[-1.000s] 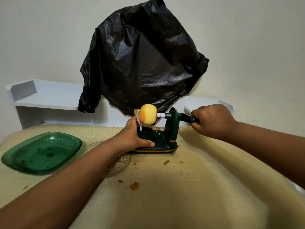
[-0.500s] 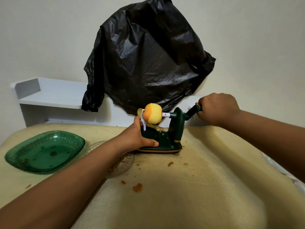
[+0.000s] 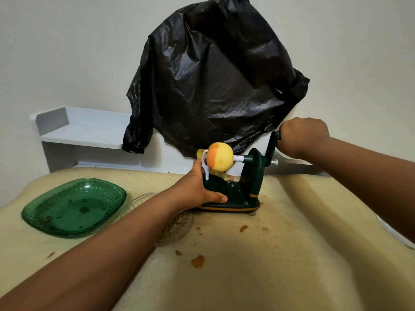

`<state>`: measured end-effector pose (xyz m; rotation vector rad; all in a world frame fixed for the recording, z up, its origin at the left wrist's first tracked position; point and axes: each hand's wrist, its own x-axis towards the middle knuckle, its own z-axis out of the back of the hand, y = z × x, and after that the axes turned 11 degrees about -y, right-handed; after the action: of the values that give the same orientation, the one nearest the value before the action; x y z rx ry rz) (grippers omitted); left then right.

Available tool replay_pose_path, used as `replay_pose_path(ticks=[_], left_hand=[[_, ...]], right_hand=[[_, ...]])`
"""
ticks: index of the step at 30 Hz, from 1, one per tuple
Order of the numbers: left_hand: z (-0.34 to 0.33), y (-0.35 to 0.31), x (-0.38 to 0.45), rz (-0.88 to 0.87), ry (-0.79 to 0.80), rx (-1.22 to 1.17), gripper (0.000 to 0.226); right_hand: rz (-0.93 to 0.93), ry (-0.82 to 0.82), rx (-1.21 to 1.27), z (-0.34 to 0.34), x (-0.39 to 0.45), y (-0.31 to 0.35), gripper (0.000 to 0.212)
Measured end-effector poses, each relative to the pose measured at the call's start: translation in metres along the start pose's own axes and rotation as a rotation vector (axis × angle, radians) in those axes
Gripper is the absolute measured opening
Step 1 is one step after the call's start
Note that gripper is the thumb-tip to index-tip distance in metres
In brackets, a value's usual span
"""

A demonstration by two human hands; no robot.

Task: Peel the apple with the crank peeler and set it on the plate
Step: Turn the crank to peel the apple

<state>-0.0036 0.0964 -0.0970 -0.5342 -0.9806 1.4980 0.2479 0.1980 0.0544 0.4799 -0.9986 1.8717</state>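
Note:
A dark green crank peeler (image 3: 249,187) stands on the beige cloth at the table's middle. An apple (image 3: 221,159) is spiked on its shaft, mostly peeled pale yellow, with an orange band of skin on its left end. My left hand (image 3: 197,189) grips the peeler's base, thumb along the front. My right hand (image 3: 301,136) holds the crank handle, which points up and to the right. The white blade arm (image 3: 205,167) touches the apple's left side. A green plate (image 3: 74,207) sits at the left.
A clear glass dish (image 3: 177,227) with peel scraps lies partly under my left forearm. Peel bits (image 3: 197,261) dot the cloth. A black plastic bag (image 3: 213,81) hangs on the wall behind. A white shelf (image 3: 85,129) is at the back left.
My right hand has turned the crank from pointing right and level to raised up and right. The apple has rotated. My left hand stays on the base.

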Motion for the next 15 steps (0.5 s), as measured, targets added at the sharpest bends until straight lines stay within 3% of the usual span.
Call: replay_pose_path(ticks=[15], left_hand=[[0.000, -0.002, -0.001, -0.003, -0.004, 0.014, 0.123]], right_hand=[[0.006, 0.119, 0.047, -0.030, 0.013, 0.013, 0.023]])
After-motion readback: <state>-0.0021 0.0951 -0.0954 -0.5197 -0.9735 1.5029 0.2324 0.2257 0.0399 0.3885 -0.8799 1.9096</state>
